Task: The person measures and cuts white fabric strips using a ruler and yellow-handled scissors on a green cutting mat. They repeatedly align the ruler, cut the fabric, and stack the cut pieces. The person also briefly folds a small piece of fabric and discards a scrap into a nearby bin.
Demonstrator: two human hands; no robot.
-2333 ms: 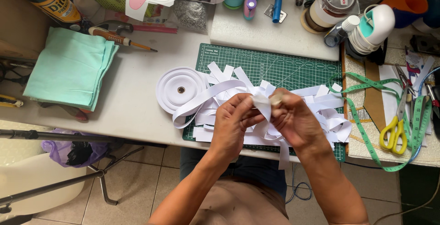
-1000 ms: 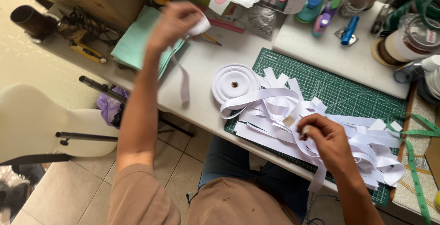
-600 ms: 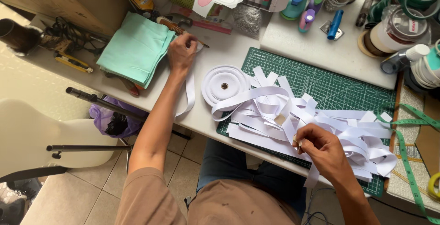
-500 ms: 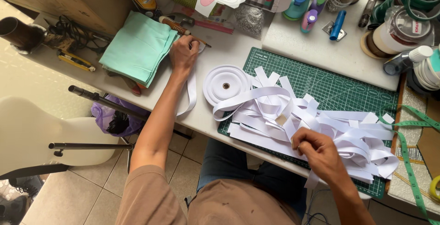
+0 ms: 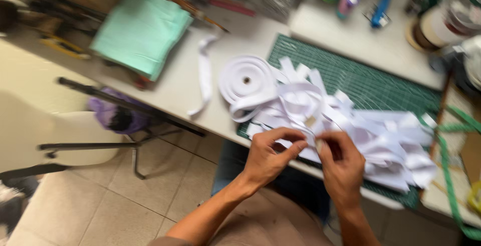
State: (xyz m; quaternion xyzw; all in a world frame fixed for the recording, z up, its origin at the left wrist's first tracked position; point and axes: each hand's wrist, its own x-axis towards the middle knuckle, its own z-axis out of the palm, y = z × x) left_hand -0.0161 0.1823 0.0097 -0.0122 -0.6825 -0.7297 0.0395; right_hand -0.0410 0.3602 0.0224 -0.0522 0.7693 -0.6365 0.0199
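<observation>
A heap of white ribbon strips [image 5: 361,126] lies on a green cutting mat [image 5: 381,83], beside a flat white ribbon roll [image 5: 245,78]. My left hand [image 5: 270,153] and my right hand [image 5: 340,161] meet at the table's near edge, fingers pinched on a ribbon strip from the heap. The picture is blurred, so the exact grip is unclear. One loose white ribbon piece [image 5: 203,75] lies alone on the bare tabletop to the left of the roll.
A folded mint-green cloth [image 5: 140,28] sits at the table's left end. Tools, bottles and tape rolls [image 5: 431,23] crowd the far side. A green measuring tape [image 5: 448,176] trails at the right. A white chair [image 5: 55,141] stands on the tiled floor to the left.
My left hand left a ribbon piece on the table by the mint cloth and came back to the heap, joining my right hand. The view swung and blurred.
</observation>
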